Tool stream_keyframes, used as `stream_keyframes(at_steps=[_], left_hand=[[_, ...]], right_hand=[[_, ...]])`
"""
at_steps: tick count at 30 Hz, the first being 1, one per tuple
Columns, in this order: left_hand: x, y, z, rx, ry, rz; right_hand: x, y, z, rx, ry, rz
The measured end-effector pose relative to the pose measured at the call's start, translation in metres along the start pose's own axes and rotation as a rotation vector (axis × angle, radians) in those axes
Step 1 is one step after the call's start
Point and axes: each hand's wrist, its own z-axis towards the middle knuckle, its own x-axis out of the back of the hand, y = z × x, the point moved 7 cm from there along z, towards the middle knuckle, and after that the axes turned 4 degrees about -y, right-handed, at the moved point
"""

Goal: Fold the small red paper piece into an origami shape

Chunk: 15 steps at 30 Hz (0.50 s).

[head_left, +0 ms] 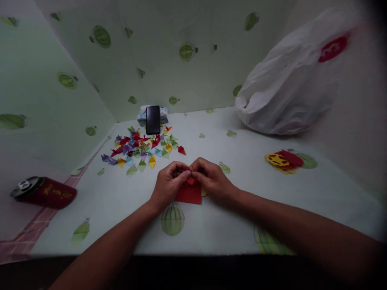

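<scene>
In the head view, the only one there is, I see two bare hands meeting over the desk (229,231). The left hand (171,181) pinches a small red folded paper (190,181) between thumb and curled fingers; the right hand (214,179) pinches it from the other side, the two sets of fingertips all but meeting. That piece sits just above a flat red sheet (189,196), near the desk's front edge, with a bit of yellow paper (204,191) showing beside the right hand. How many layers the pinched piece has, I can't tell; the fingers cover its upper part.

I'd expect it to weigh next to nothing: thin and crisp, a little springy at the folds, stiffer where layers stack up. It doesn't look slippery, but a hard squeeze would likely leave a stray crease, and a tug at a point could tear it. Best held, I'd say, by the folded edges, close to the crease, with thumb and forefinger pads on either side. The flat sheet seems easiest to take by a free corner, since its middle would bend.

Further off to the left lie many folded paper pieces (143,154) in mixed colours, their thin points probably the easiest part to bend. A phone (153,120) leans on a tissue box (163,115) behind them.
</scene>
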Motion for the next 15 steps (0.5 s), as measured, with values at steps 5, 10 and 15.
stream_keyframes(at_steps=[5, 10, 15], left_hand=[[0.003, 0.003, 0.000, -0.034, 0.031, 0.037], [0.008, 0.005, -0.001, -0.063, 0.114, 0.023], [0.010, 0.003, 0.000, -0.075, 0.109, 0.027]], right_hand=[[0.000, 0.002, 0.002, 0.000, -0.004, 0.010], [-0.001, 0.013, 0.003, -0.125, -0.005, 0.145], [0.000, 0.012, 0.002, -0.176, -0.026, 0.074]])
